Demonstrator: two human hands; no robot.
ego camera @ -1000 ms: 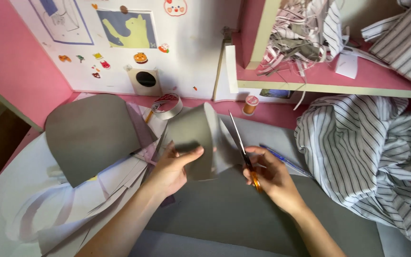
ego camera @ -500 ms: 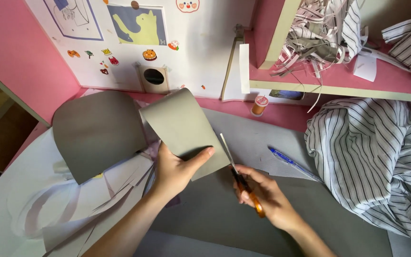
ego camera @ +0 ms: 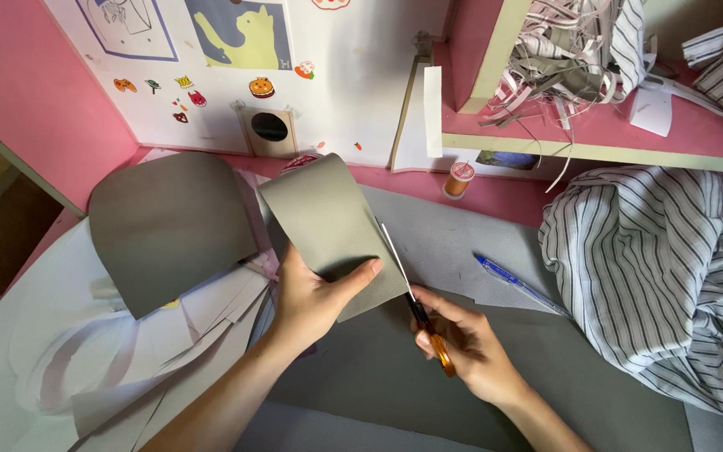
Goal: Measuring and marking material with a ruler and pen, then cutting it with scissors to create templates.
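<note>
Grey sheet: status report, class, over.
Left hand grips grey sheet, curled upward. Right hand works scissors along its right edge. Blue pen lies clear, beside striped cloth.

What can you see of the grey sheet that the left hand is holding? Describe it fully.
The grey sheet is plain, matte and looks like thin foam or card, with a rounded top that curls forward. The left hand pinches its lower edge, thumb on the front. The scissors in the right hand run along its right edge.
</note>
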